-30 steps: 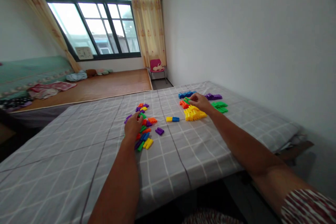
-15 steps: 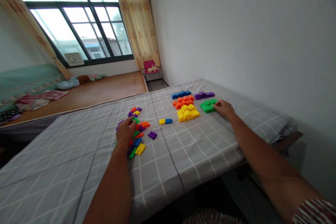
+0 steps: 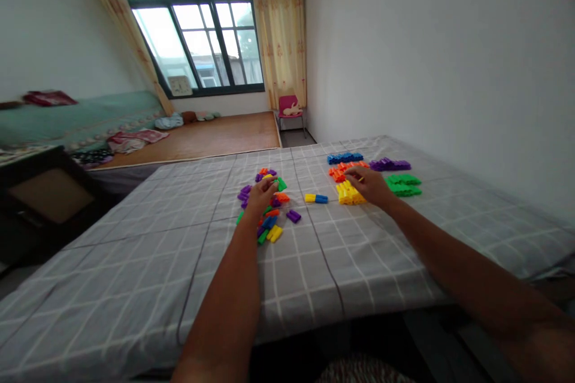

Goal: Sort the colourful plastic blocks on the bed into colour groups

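My left hand [image 3: 263, 194] is over a mixed heap of small plastic pieces. Its fingertips pinch a green plastic piece [image 3: 281, 184]. Around that hand lie purple pieces [image 3: 245, 192], an orange piece [image 3: 282, 197], a blue piece [image 3: 269, 222] and yellow pieces [image 3: 275, 234]. My right hand [image 3: 369, 185] hovers over the yellow pile [image 3: 348, 193] and beside the orange pile [image 3: 338, 173], fingers slightly apart and apparently holding nothing. To its right is the green pile [image 3: 404, 185]; farther back are the purple pile [image 3: 390, 164] and the blue pile [image 3: 345, 158].
Between the hands, a yellow-and-blue pair [image 3: 316, 198] and a purple pair [image 3: 293, 216] rest on the grey checked cloth [image 3: 300, 275]. A white wall [image 3: 440, 60] borders the right side. Beyond stand a wooden platform [image 3: 233, 131], a pink chair [image 3: 290, 105] and a dark cabinet [image 3: 54, 203].
My right hand has left the green pile and moved left to the yellow and orange piles. The left hand has lifted a green piece slightly. The view has turned left.
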`<state>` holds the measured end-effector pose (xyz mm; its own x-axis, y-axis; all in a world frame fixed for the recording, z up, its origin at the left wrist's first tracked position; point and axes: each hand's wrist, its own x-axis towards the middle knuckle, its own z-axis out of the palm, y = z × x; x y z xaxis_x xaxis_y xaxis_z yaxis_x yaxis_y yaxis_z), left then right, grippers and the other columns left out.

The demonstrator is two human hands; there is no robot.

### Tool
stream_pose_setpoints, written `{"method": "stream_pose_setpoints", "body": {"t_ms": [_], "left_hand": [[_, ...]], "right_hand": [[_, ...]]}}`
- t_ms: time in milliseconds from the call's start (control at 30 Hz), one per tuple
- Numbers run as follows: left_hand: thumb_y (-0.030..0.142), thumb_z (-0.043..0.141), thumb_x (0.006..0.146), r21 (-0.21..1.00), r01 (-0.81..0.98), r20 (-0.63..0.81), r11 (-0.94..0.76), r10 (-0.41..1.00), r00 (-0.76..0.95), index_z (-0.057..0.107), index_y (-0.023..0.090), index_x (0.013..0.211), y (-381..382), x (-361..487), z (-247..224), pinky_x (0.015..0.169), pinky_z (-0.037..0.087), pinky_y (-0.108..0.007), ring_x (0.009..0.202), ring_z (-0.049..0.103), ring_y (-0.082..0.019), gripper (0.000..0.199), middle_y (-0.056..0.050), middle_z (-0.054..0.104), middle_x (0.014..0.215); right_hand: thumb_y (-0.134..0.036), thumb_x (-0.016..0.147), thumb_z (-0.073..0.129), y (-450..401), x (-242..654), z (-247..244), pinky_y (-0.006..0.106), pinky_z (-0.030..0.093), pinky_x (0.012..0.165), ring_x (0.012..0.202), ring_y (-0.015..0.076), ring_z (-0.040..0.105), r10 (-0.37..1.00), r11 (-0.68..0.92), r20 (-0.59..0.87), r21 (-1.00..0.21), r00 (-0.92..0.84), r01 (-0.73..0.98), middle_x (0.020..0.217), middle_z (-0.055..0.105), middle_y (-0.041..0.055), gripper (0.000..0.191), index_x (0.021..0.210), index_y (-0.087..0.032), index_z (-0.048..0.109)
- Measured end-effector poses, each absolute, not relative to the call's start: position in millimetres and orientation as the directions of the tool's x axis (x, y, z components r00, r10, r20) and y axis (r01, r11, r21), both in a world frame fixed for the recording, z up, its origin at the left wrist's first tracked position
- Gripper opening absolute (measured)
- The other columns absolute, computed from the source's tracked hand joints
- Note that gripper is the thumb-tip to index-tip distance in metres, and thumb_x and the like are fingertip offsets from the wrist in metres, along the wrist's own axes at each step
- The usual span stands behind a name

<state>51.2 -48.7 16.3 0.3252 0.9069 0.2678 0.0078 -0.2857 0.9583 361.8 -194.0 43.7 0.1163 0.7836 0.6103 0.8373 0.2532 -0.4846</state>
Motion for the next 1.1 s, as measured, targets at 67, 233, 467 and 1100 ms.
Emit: {"method": "stream_pose_setpoints", "body": {"t_ms": [67, 233, 467, 1100], "left_hand": [[0.046, 0.069, 0.073, 0.965, -0.035, 0.254, -0.26, 0.897, 0.361, 0.066, 0.016, 0.112, -53, 52, 16, 0.064, 0.052, -0.025, 0.071, 0.062, -0.012, 0.049, -0.003, 0.067, 0.085], [0.044, 0.074, 0.069, 0.971, -0.102, 0.238, -0.215, 0.865, 0.442, 0.065, 0.014, 0.102, -58, 53, 18, 0.071, 0.054, -0.027, 0.077, 0.064, -0.013, 0.045, -0.005, 0.067, 0.09], [0.049, 0.072, 0.07, 0.968, -0.027, 0.234, -0.25, 0.857, 0.459, 0.062, 0.015, 0.101, -58, 54, 27, 0.07, 0.055, -0.028, 0.083, 0.067, -0.017, 0.047, -0.007, 0.068, 0.096], [0.047, 0.063, 0.071, 0.947, 0.14, 0.267, -0.289, 0.951, 0.158, 0.066, 0.014, 0.098, -44, 38, 25, 0.064, 0.054, -0.025, 0.086, 0.069, -0.019, 0.042, -0.01, 0.071, 0.101]], "right_hand": [[-0.033, 0.088, 0.052, -173, 313, 43, 0.027, 0.051, 0.065, 0.075, 0.0153, 0.063, 0.822, 0.396, 0.567, -0.511, -0.047, 0.763, 0.096, 0.069, 0.0059, 0.023, 0.102, -0.02, 0.065], [-0.031, 0.082, 0.063, -129, 235, 33, 0.029, 0.052, 0.07, 0.076, 0.0144, 0.064, 0.866, 0.434, 0.485, -0.609, -0.121, 0.664, 0.113, 0.064, 0.0075, 0.033, 0.113, -0.022, 0.059], [-0.039, 0.08, 0.065, -119, 234, 30, 0.029, 0.051, 0.076, 0.08, 0.0152, 0.065, 0.911, 0.373, 0.412, -0.798, -0.023, 0.474, 0.088, 0.07, 0.0002, 0.022, 0.094, -0.021, 0.063], [-0.045, 0.076, 0.06, -262, 559, -24, 0.031, 0.045, 0.068, 0.077, 0.0205, 0.064, 0.558, -0.525, 0.376, -0.531, 0.74, 0.665, 0.083, 0.071, 0.0074, 0.028, 0.082, -0.018, 0.065]]}}
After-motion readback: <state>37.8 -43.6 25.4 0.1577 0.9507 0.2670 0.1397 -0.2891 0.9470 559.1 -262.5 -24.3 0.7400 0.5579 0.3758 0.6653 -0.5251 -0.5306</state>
